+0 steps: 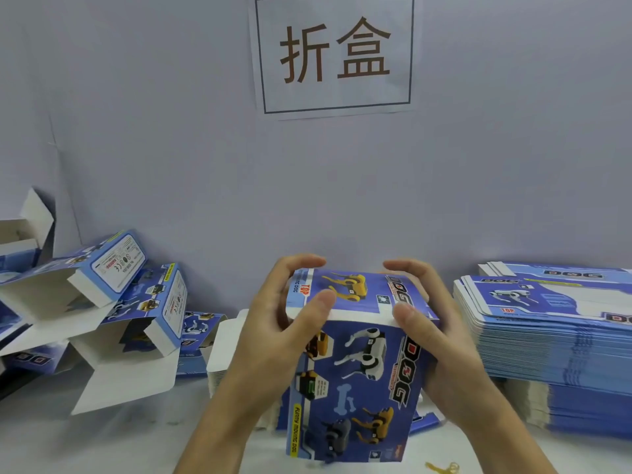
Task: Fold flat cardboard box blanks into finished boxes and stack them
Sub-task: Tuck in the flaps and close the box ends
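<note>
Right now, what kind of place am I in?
Probably a packaging workstation for folding boxes: a tall stack of flat blanks, folded boxes piled at the left, and a wall sign reading "fold boxes".

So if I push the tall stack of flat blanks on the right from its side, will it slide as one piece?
Probably not. The stack of flat blanks is many loose glossy sheets, already slightly fanned at the edges, so upper layers would likely shear off. It also looks heavy.

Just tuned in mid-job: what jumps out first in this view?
Front and centre, the left hand and right hand grip a blue DOG-printed box at its top end. On the wall above hangs a white sign. A stack of flat blanks sits right; folded boxes pile left.
</note>
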{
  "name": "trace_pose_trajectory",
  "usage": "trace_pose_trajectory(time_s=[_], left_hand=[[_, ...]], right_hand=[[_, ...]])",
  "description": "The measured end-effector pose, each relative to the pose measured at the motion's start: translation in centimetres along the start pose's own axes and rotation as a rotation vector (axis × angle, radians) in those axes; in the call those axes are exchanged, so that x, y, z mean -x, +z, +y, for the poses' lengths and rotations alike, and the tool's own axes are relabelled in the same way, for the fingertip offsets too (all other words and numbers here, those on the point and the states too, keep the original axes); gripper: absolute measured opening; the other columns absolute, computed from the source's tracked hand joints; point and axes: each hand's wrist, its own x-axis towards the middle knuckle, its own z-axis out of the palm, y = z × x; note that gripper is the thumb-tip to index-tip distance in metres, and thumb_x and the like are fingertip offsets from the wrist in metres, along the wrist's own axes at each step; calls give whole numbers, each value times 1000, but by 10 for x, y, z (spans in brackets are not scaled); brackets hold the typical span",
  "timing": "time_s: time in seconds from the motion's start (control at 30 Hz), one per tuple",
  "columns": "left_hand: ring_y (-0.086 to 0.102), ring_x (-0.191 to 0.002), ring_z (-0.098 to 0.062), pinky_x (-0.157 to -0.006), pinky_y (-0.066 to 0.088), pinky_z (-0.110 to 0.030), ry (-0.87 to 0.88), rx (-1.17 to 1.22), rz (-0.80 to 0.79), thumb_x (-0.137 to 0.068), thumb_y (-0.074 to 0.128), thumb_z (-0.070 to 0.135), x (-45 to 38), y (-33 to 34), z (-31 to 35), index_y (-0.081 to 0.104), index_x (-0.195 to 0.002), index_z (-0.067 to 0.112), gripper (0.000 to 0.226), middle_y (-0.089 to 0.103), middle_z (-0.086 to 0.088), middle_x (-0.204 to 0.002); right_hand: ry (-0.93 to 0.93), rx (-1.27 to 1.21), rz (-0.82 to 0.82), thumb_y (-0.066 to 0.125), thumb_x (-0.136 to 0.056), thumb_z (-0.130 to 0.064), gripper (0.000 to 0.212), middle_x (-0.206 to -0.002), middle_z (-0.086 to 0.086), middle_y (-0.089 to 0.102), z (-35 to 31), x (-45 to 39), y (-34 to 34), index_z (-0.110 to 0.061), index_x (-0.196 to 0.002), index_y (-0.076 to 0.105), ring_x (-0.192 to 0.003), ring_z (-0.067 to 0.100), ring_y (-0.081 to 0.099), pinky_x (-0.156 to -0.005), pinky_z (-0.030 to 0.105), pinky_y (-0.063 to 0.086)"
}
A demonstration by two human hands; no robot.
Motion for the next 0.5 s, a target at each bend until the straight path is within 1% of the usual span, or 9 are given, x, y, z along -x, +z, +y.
trace_pose_trajectory(time_s=[0.1, 0.17, 0.2, 0.27, 0.3, 0.37, 0.4, 0.43, 0.5], left_hand=[[74, -91, -22, -62, 63, -37, 35, -142, -12, -79, 72, 52, -2, -12, 3, 63, -116, 45, 39, 70, 12, -112], [73, -89, -10, -63, 57, -19, 59, -220, -7, -78, 78, 52, -2, -17, 3, 67, -116, 41, 40, 70, 20, -105], [72, -86, -9, -63, 55, -15, 64, -226, -12, -77, 77, 47, -2, -19, 2, 69, -116, 36, 41, 71, 18, -101], [72, -95, -20, -65, 57, -21, 59, -220, -32, -74, 72, 41, -2, -20, 1, 70, -113, 31, 40, 70, 7, -106], [71, -101, -24, -66, 59, -26, 60, -231, -34, -75, 71, 42, -3, -19, 0, 70, -112, 33, 38, 69, 5, -109], [69, -107, -24, -70, 61, -32, 73, -275, -29, -81, 72, 52, -4, -17, 0, 67, -111, 42, 32, 67, 9, -111], [68, -108, -21, -72, 62, -34, 62, -277, -39, -81, 72, 58, -4, -16, 0, 64, -114, 48, 36, 66, 13, -112], [68, -109, -15, -75, 61, -33, 28, -256, -58, -77, 73, 60, -4, -16, -1, 58, -122, 53, 48, 65, 18, -115], [64, -109, 1, -80, 59, -24, -137, -222, -149, -60, 77, 59, -3, -18, -2, 35, -137, 62, 88, 59, 33, -120]], right_hand=[[-31, 57, 0, 75, -73, -36, 51, -119, 11, 70, -2, -2, -7, -32, -121, 60, -95, 40, 73, -65, 42, 62], [-40, 93, -7, 77, -74, -34, 51, -119, 9, 71, -4, -3, -10, -31, -122, 61, -97, 38, 73, -67, 43, 62], [-40, 108, -4, 80, -74, -36, 52, -119, 8, 71, -5, -3, -10, -32, -122, 62, -97, 37, 73, -66, 42, 62], [-20, 144, 3, 86, -67, -49, 59, -117, 6, 72, -6, -2, -9, -35, -120, 63, -97, 34, 74, -65, 40, 62], [-9, 162, 4, 87, -64, -56, 62, -117, 5, 73, -7, -2, -8, -37, -118, 64, -97, 33, 74, -65, 38, 62], [-7, 183, 9, 86, -61, -61, 63, -114, 4, 73, -7, -1, -8, -38, -116, 65, -95, 33, 74, -63, 36, 62], [-6, 176, 20, 86, -62, -60, 61, -112, 5, 74, -7, -2, -8, -38, -115, 65, -92, 33, 75, -62, 36, 62], [0, 157, 47, 84, -65, -57, 57, -108, 8, 75, -8, -2, -7, -37, -115, 66, -88, 33, 76, -60, 37, 62], [42, 30, 122, 80, -70, -56, 54, -101, 17, 75, -11, -4, -7, -30, -116, 67, -82, 36, 75, -60, 41, 61]])
